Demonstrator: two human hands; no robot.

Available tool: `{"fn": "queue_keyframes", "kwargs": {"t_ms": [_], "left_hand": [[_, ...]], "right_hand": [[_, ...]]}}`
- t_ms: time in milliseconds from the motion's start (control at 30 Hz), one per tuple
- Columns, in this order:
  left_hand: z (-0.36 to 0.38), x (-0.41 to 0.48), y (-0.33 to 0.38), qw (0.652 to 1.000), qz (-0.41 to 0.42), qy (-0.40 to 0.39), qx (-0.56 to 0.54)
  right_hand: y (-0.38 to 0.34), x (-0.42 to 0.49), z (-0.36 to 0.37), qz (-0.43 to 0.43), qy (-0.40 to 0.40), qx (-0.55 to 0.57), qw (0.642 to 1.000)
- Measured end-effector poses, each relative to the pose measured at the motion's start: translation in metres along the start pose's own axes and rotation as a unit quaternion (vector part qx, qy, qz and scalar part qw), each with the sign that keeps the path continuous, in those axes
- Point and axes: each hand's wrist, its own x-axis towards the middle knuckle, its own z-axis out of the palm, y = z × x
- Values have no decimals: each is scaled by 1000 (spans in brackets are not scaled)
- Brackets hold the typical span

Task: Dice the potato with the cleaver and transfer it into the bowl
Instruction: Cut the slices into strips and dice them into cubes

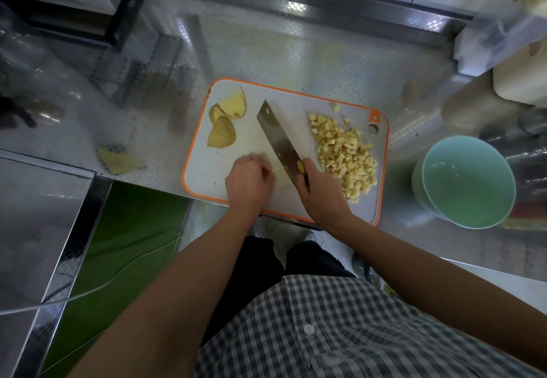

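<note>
A white cutting board (pixel 242 144) with an orange rim lies on the steel counter. My right hand (pixel 321 194) grips the handle of the cleaver (pixel 278 138), whose blade points away across the board. My left hand (pixel 248 182) sits just left of the blade with curled fingers over a pale potato piece (pixel 279 175) that is mostly hidden. A heap of diced potato (pixel 346 153) covers the board's right side. Potato slices with skin (pixel 226 120) lie at its far left. A light green bowl (pixel 435 200) stands right of the board, with nothing in it.
A potato scrap (pixel 120 160) lies on the counter left of the board. Beige cylindrical containers (pixel 473 102) and a plastic box (pixel 503 37) stand at the back right. A black rack (pixel 97 16) is at the back left. A steel edge (pixel 47 167) borders the near left.
</note>
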Motion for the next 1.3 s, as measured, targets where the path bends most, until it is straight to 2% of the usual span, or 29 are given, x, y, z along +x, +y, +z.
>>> {"fn": "queue_keyframes", "kwargs": {"t_ms": [200,400,667,833,1033,1300], "left_hand": [[2,1,1,1000,-3,3,17],[1,1,-1,1000,1,-3,-8],[2,1,-1,1000,-4,9,8],[4,0,-4,1000,-6,9,2],[2,-1,-8,1000,13,-1,-16],[0,-6,-10,998,0,56,-30]], "right_hand": [[0,-2,8,11,-33,-35,999],[9,2,0,27,-9,26,999],[-3,-3,2,-8,-28,18,999],[-4,-2,10,16,-51,12,998],[3,3,2,49,-7,61,997],[-8,-6,12,22,-50,62,997]]}}
